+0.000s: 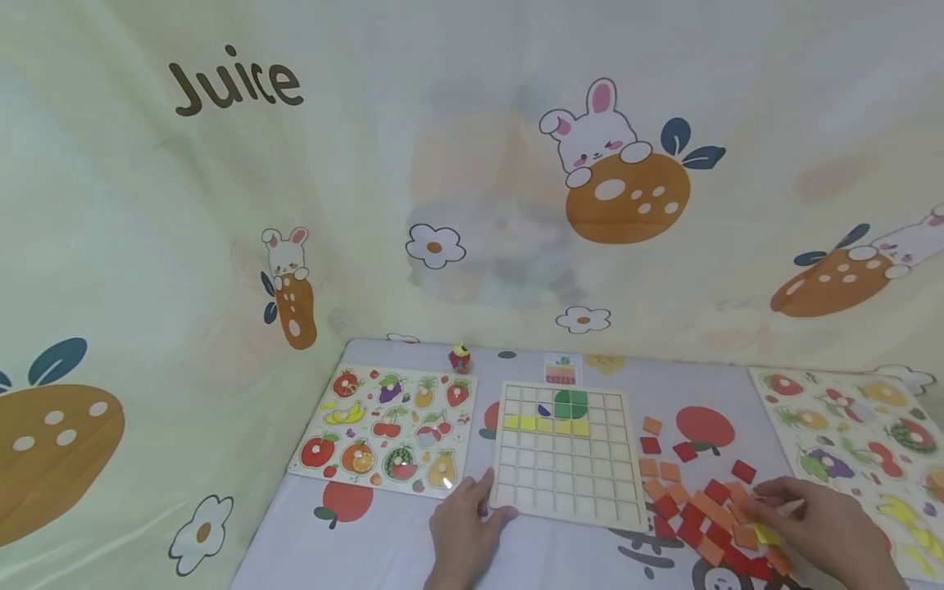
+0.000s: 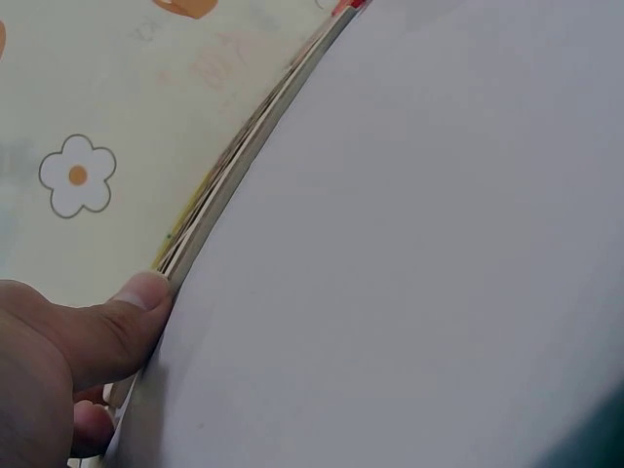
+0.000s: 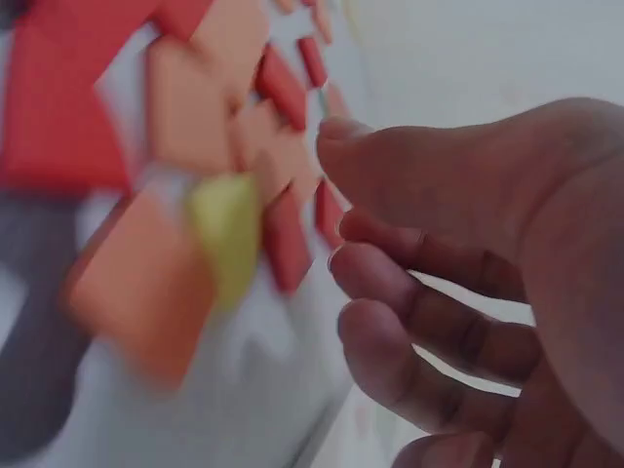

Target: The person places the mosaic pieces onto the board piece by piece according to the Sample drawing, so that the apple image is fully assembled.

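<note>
A pale wooden grid board (image 1: 568,475) lies in the middle of the table. Some of its upper squares hold a row of yellow squares (image 1: 546,424), green rounded pieces (image 1: 571,404) and a small blue piece (image 1: 543,410). At the board's near left corner, my left hand (image 1: 466,524) holds the edge between thumb and forefinger; the left wrist view shows the thumb (image 2: 136,302) against that edge. My right hand (image 1: 819,524) hovers at a loose pile of red and orange tiles (image 1: 696,516), fingers bent loosely, nothing visible between them. Among these tiles lies a yellow piece (image 3: 226,234).
A fruit puzzle board (image 1: 383,430) lies left of the grid board, and another fruit board (image 1: 855,442) is at the far right. Behind them stand a small red and yellow figure (image 1: 460,358) and a patterned card (image 1: 563,370) near the curtain (image 1: 501,287).
</note>
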Available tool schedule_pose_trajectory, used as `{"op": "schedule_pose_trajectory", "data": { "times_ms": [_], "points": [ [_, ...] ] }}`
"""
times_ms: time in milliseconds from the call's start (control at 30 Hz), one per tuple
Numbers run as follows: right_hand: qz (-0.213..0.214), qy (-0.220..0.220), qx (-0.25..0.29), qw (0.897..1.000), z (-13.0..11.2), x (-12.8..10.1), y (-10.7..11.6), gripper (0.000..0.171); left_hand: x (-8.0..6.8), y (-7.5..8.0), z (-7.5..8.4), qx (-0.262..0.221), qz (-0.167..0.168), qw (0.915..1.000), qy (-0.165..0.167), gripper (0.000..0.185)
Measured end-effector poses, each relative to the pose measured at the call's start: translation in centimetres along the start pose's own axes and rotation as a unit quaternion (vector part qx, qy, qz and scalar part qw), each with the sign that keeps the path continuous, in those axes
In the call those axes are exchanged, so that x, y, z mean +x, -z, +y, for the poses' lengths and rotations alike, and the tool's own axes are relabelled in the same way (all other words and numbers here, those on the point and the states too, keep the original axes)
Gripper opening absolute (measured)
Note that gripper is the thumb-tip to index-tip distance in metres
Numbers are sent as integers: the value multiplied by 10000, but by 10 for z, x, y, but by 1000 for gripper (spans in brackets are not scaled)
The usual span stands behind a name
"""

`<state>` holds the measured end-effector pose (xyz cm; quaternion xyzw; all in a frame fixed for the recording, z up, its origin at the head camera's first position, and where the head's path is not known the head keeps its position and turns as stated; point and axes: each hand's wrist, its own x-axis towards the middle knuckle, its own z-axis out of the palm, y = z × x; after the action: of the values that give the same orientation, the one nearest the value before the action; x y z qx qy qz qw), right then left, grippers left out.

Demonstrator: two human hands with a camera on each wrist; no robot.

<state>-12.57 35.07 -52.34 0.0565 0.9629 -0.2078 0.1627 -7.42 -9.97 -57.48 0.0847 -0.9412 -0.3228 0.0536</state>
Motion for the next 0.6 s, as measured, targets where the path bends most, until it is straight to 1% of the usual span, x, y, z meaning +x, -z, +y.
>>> {"op": "schedule_pose_trajectory", "data": {
  "times_ms": [67,133,267,333,433,500,600],
  "points": [
    [-102,-134,-66,9998,9,-5,-3,82,1,0,-1,28,67,10000,-29,69],
    [-102,-169,-67,9998,14,-8,-6,82,2,0,-1,60,125,9999,-57,69],
    [-111,-310,160,9993,19,-10,-14,84,3,1,-2,92,223,9996,-124,69],
    [-101,-368,264,9989,20,-9,-17,83,3,2,-2,82,214,9997,-113,69],
    [-115,-341,376,9986,23,-9,-22,78,5,1,-2,66,157,9998,-82,69],
    [-52,-256,350,9990,26,-8,-26,73,5,1,-2,33,107,9999,-40,69],
    [22,-185,389,9991,30,-6,-33,72,6,1,-2,26,101,9999,-39,69]
  ]
}}
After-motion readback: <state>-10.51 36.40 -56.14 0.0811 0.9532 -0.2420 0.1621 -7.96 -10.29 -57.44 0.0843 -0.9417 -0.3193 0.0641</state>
